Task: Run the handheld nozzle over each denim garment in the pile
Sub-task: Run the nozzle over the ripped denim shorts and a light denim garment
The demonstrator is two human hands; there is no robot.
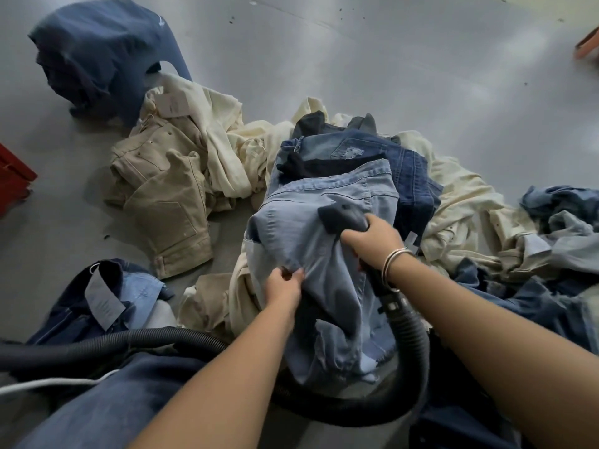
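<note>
Right hand (372,239) presses nozzle (343,215) on pale denim (301,228); left hand (283,285) pinches it.

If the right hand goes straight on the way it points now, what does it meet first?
The right hand holds the nozzle pointing up the light blue jeans. Going on, it would probably meet the dark blue jeans beyond them, though depth is unclear.

Two bare forearms in view, no sleeves visible on either. Right wrist wears thin silver-coloured bangles (390,264), several stacked close together, plain metal, no charms seen. Left hand (283,285) and right hand (372,239) ungloved, no rings made out. Left wrist bare. Blue denim trouser leg (107,403) covers the person's leg, near left.
</note>
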